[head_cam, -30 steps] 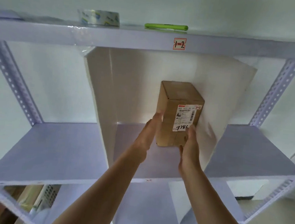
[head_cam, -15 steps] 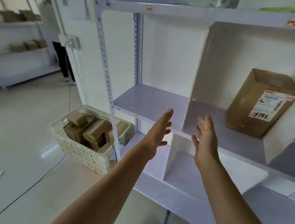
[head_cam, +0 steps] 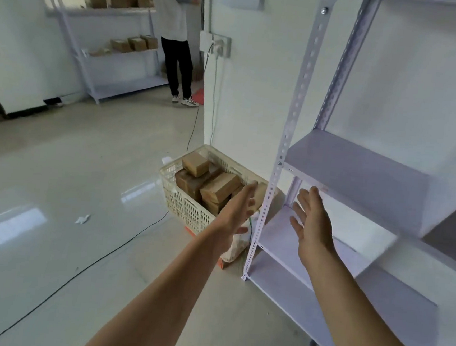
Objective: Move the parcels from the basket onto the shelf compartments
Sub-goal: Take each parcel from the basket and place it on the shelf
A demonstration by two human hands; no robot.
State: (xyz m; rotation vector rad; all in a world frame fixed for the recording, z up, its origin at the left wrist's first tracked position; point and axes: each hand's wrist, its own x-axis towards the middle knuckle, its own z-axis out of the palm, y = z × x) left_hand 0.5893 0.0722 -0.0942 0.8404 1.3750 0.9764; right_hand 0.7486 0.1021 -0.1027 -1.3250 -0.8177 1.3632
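A cream plastic basket [head_cam: 180, 204] stands on the floor left of the white metal shelf [head_cam: 357, 167], filled with several brown cardboard parcels [head_cam: 220, 187]. My left hand [head_cam: 238, 211] is stretched out with straight fingers, in front of the basket's right side, holding nothing. My right hand [head_cam: 312, 225] is also open and empty, fingers spread, in front of the shelf's lower boards. The parcel placed on the shelf is out of view.
The shelf's perforated front post [head_cam: 280, 161] stands between my hands. A black cable [head_cam: 103, 255] runs across the glossy floor. A person [head_cam: 177, 44] stands at the back by another shelf [head_cam: 116, 50] holding boxes. A wall socket [head_cam: 218, 46] sits above the basket.
My hands let go of the labelled parcel on the shelf and drew back. My view swung left and down from the compartment to the basket; both hands stay open.
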